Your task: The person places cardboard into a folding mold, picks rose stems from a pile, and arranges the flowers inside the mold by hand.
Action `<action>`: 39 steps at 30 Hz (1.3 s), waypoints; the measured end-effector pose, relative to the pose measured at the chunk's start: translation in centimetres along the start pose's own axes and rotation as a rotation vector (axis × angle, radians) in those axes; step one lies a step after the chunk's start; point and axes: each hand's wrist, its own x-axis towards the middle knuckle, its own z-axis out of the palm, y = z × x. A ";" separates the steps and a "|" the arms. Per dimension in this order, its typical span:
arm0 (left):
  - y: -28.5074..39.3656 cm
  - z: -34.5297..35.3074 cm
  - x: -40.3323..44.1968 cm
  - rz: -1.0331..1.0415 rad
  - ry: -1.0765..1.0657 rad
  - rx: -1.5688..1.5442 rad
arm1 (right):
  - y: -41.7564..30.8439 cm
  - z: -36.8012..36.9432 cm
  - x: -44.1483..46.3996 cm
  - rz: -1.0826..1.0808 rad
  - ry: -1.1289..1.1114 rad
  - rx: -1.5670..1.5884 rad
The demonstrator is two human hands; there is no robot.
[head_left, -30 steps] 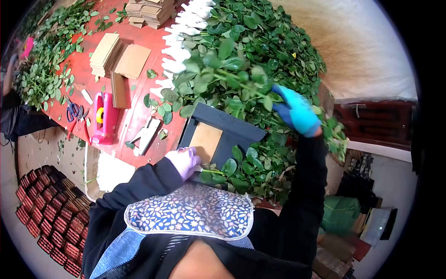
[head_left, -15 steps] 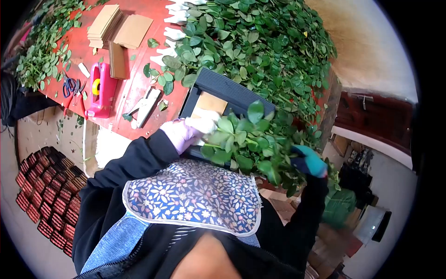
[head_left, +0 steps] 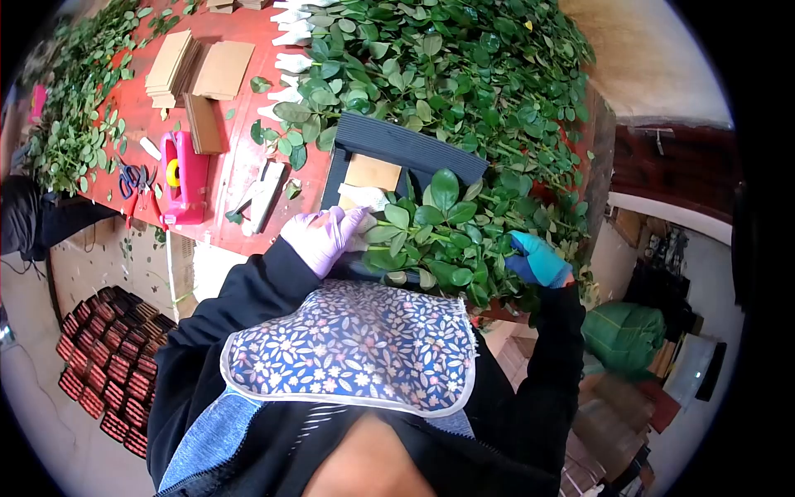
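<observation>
- Far left, the scissors [head_left: 137,178] lie near the pink tape dispenser [head_left: 193,195]; with their handles so close, we could snag one while reaching for the other.
- Just beside the black tray [head_left: 412,149], the white hand tool [head_left: 265,197] rests on the red table [head_left: 236,137]; a sleeve brushing past might knock it.
- Our left hand [head_left: 319,238], in a lilac glove, has its fingers pinched on the white wrapped ends [head_left: 362,197]; squeezing too hard could crush them or tear the wrapping.
- Beneath those ends, the cardboard piece [head_left: 373,172] lies in the tray, seemingly loose, so our knuckles could push it askew.
- The leafy stems [head_left: 443,236] lie across the tray's near part, ends uneven; tugging could strip leaves.
- Our right hand [head_left: 540,261], gloved in teal and blue, bends its fingers against their foliage; we cannot tell how firmly. A slack hold might let the stems fan out and tangle with the green heap [head_left: 497,91].
</observation>
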 end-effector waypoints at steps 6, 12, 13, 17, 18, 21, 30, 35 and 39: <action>-1.4 0.3 0.4 0.064 -0.001 -0.138 | -1.0 0.8 -0.7 -0.082 0.078 -0.132; -1.3 -0.1 0.6 0.080 -0.073 -0.161 | -16.5 2.1 -3.9 -0.338 0.552 -0.876; -1.0 -0.2 0.6 0.044 -0.128 -0.168 | -18.9 3.6 -3.2 -0.346 0.546 -0.868; -1.1 1.1 0.3 0.085 -0.050 -0.152 | -18.7 10.1 4.8 -0.632 0.357 -0.908; -1.0 1.5 0.3 0.107 0.015 -0.142 | -17.2 11.3 7.0 -0.598 0.347 -0.980; -1.1 1.9 -0.2 0.146 0.096 -0.243 | -14.9 12.6 11.6 -0.505 0.292 -1.206; -0.4 1.6 0.2 0.116 0.061 -0.175 | -15.2 11.8 11.6 -0.663 0.298 -0.772; 0.1 1.0 0.2 0.070 0.001 -0.188 | -13.9 11.6 10.8 -0.638 0.240 -1.020; -0.4 1.6 0.0 0.065 0.007 -0.154 | -14.9 11.9 11.7 -0.642 0.278 -1.008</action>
